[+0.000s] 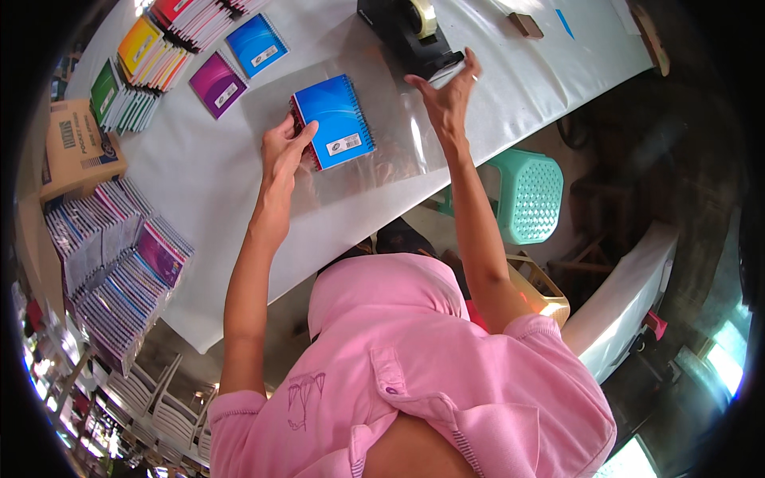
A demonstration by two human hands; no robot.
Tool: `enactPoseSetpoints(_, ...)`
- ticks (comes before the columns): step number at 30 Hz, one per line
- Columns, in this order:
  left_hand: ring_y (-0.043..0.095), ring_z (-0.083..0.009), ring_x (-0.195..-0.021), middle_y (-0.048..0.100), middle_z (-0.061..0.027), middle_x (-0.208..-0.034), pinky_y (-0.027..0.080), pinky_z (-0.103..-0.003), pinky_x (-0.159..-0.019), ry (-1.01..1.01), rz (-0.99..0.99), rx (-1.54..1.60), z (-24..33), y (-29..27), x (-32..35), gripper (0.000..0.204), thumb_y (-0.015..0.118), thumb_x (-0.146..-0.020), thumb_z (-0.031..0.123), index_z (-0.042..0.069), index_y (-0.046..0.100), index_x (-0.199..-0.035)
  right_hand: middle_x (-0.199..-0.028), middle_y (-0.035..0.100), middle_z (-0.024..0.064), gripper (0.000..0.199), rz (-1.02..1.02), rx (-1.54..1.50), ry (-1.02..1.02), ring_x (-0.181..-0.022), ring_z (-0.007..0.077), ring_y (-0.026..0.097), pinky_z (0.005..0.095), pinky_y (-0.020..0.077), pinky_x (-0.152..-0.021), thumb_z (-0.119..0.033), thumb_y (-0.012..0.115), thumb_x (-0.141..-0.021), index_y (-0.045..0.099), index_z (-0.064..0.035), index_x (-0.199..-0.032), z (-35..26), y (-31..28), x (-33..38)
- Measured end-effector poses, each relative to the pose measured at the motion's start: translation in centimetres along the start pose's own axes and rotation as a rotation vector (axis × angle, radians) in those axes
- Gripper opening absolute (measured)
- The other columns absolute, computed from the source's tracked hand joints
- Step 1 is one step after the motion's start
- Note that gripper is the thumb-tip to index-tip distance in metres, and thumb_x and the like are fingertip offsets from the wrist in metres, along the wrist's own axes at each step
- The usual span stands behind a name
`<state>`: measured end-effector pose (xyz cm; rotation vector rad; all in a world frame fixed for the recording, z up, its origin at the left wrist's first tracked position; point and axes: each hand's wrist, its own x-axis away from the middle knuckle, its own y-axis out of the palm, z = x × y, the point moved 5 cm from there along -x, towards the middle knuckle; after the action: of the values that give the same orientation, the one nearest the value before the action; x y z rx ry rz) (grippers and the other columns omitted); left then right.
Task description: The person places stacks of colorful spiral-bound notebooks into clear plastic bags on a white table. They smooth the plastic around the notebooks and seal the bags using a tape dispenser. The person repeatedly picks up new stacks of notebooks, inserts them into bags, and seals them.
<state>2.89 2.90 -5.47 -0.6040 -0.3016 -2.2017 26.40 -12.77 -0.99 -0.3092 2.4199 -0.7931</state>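
Stack (333,119): spiral notebooks, blue on top, red showing beneath, are lying on the plastic sheet (402,155), coils facing right.
Left hand (285,151): is grasping the stack by its left edge, thumb pressing on the blue cover.
Right hand (451,92): is spreading thumb and fingers apart at the dispenser's near end; whether it is touching or pinching tape, one cannot tell.
Dispenser (390,33): black, is carrying a tape roll (426,20), standing beyond the stack to the right.
Loose pair: a purple notebook (217,84) and a blue notebook (256,45) are lying flat, beyond the stack to the left.
Rows (142,52): red, yellow and green notebooks are sitting far left.
Carton (76,151): brown, is sitting near the rows.
Table (203,267): is bearing the plastic sheet and dispenser.
Stool (532,197): green, is standing beside the table, right.
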Motion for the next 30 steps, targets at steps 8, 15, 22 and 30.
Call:
enactPoseSetpoints(8, 0.061, -0.0117, -0.088, 0.064, -0.0073, -0.108, 0.05, -0.026, -0.071, 0.026, -0.085, 0.024, -0.2, 0.9, -0.5, 0.052, 0.07, -0.085, 0.018, -0.003, 0.051, -0.129, -0.109, 0.053, 0.0259, 0.087, -0.042, -0.108, -0.112, -0.102, 0.0414, 0.052, 0.044, 0.0443, -0.086, -0.022, 0.089, -0.057, 0.039, 0.0034, -0.124, 7.6, 2.2, -8.1)
enactPoseSetpoints(15, 0.059, -0.0119, -0.092, 0.065, -0.0102, -0.107, 0.047, -0.025, -0.082, 0.02, -0.028, 0.067, 0.3, 0.2, 0.4, 0.046, 0.07, -0.085, 0.014, -0.006, 0.054, -0.124, -0.116, 0.049, 0.0229, 0.055, -0.413, 0.507, 0.367, -0.112, 0.0379, 0.043, 0.0508, 0.0413, -0.083, -0.031, 0.083, -0.064, 0.064, 0.0037, -0.101, 4.6, -0.4, 5.4)
enactPoseSetpoints(22, 0.058, -0.0113, -0.091, 0.064, -0.0091, -0.106, 0.046, -0.024, -0.082, 0.026, -0.042, 0.071, 0.4, 0.5, 0.2, 0.046, 0.07, -0.085, 0.014, -0.006, 0.054, -0.124, -0.084, 0.062, 0.0137, 0.037, -0.359, 0.086, 0.63, -0.075, 0.0287, 0.061, 0.0388, 0.0486, -0.068, -0.016, 0.081, -0.065, 0.059, 0.0031, -0.088, 5.1, -2.2, 5.2)
enactPoseSetpoints(30, 0.059, -0.0112, -0.089, 0.065, -0.0087, -0.105, 0.047, -0.024, -0.078, 0.03, -0.058, 0.106, 0.6, 0.6, 0.2, 0.042, 0.071, -0.084, 0.011, -0.006, 0.056, -0.12, -0.071, 0.065, 0.0184, 0.024, -0.216, 0.086, 0.44, -0.069, 0.0322, 0.065, 0.0395, 0.0488, -0.065, -0.001, 0.068, -0.074, 0.055, 0.0034, -0.095, 3.6, -2.7, 6.1)
